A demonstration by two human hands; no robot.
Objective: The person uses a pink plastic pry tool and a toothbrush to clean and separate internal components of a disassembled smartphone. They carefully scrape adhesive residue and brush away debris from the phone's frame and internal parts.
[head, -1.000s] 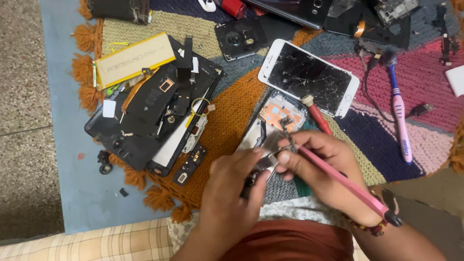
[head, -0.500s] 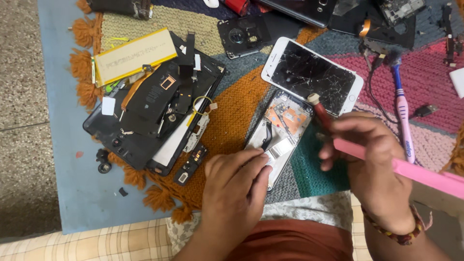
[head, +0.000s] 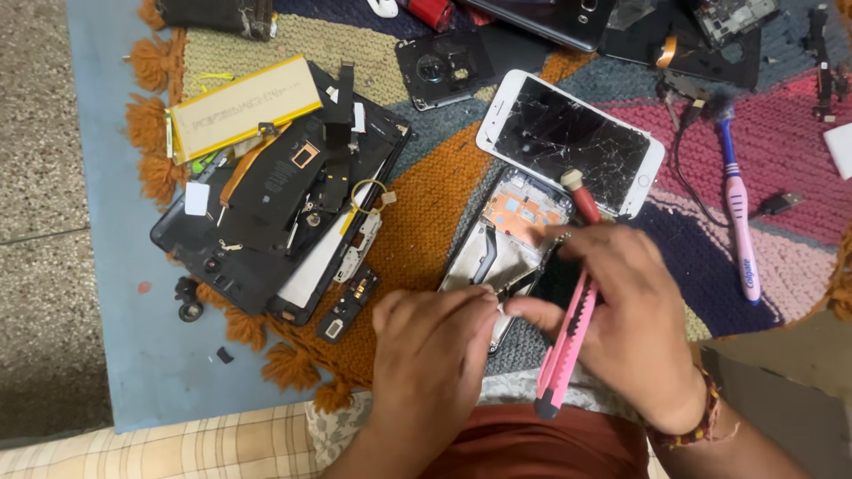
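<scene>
An opened phone (head: 515,232) with a copper-coloured board lies on the woven rug in front of me. My left hand (head: 433,355) grips its near edge, fingertips curled on the frame. My right hand (head: 632,321) meets it there, thumb and forefinger pinching at a small part on the phone's lower end. The same hand holds a pink utility knife (head: 563,357), which hangs down toward me. A red-handled screwdriver (head: 581,197) sticks up from behind its fingers. What the fingertips pinch is too small to tell.
A white phone with a cracked screen (head: 568,140) lies just beyond. On the left sit a dismantled black phone (head: 275,222) and a yellow battery (head: 241,106). A pink toothbrush (head: 737,226) is on the right, and a black back cover (head: 444,66) lies farther away. A blue mat (head: 133,337) edges the rug.
My right hand has come back left and down onto the opened phone. The pink knife swung from pointing right to hanging toward me. My left hand stayed on the phone.
</scene>
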